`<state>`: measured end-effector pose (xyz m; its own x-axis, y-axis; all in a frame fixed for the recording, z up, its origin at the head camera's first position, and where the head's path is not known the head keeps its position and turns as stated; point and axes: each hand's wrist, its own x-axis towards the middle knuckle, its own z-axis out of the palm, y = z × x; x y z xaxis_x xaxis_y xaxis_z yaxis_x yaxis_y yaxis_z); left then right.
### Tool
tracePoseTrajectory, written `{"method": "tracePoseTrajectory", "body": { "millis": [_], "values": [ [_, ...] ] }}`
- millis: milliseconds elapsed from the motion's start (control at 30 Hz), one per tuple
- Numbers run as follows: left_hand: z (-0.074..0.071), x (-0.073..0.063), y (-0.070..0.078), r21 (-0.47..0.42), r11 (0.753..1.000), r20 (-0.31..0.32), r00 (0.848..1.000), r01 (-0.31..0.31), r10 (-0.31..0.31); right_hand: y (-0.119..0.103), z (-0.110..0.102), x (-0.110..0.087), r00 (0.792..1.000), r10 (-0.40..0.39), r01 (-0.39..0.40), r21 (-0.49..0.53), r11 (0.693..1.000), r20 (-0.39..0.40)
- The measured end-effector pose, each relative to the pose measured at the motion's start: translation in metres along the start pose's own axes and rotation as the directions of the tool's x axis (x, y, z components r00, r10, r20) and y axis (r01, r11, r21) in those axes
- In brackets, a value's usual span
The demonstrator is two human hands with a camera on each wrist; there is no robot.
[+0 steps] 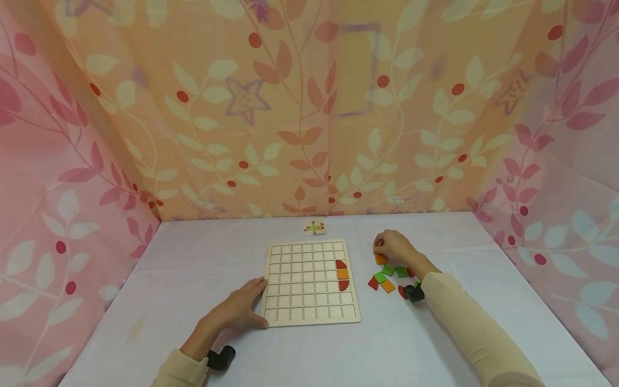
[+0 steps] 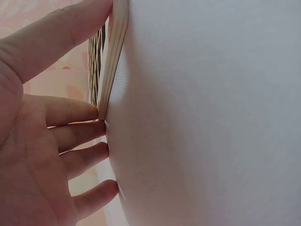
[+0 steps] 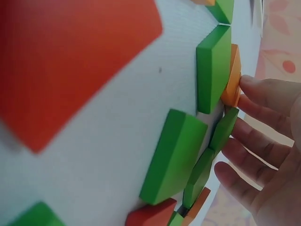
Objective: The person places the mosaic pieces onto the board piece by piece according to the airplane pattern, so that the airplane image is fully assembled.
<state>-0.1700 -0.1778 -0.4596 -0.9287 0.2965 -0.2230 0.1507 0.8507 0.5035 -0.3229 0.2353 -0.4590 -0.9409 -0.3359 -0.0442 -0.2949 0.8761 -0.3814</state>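
Note:
My left hand [image 1: 242, 306] rests against the left side of a light wooden grid board [image 1: 309, 317], thumb at its near left corner, fingers extended along the edge. In the left wrist view, the fingertips touch the board's side [image 2: 110, 70]. On the board's right side lie a red quarter-round tile [image 1: 340, 264], an orange square tile [image 1: 343, 274] and another red quarter-round tile [image 1: 344, 285]. Right of the board, my right hand [image 1: 394, 247] is at the far end of loose tiles, thumb and index finger pinching an orange tile [image 3: 233, 75]. Green tiles [image 3: 174, 157] lie close beside the fingers.
A small picture card [image 1: 314, 227] lies behind the board. Red, green and orange tiles, among them a red one [image 1: 373, 283] and an orange one [image 1: 388, 286], are scattered under and before my right wrist. Patterned cloth walls [image 1: 290, 107] enclose the white table [image 1: 193, 242].

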Motion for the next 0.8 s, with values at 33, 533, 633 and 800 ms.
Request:
{"method": "tracePoseTrajectory", "body": {
  "millis": [33,533,633,800],
  "values": [
    [0.0001,-0.0003,-0.0001,-0.001,1.0,-0.001,1.0,-0.002,0.002,0.0002,-0.0003,0.0,1.0,-0.001,0.001,0.002,1.0,0.003],
    [-0.0008,-0.0003,-0.0021,-0.004,1.0,0.0,1.0,-0.006,0.006,-0.0009,-0.0059,0.0011,0.997,-0.008,0.008,-0.008,1.0,0.083],
    [0.0,0.0,-0.0025,-0.002,1.0,0.001,1.0,-0.004,0.004,-0.0007,-0.0043,0.0023,0.996,-0.013,0.015,-0.02,1.0,0.085],
    [0.0012,0.0,-0.0018,0.004,1.0,0.001,1.0,0.005,-0.005,0.0017,-0.0023,0.0027,0.996,-0.033,0.036,-0.038,0.999,0.081]
  ]
}}
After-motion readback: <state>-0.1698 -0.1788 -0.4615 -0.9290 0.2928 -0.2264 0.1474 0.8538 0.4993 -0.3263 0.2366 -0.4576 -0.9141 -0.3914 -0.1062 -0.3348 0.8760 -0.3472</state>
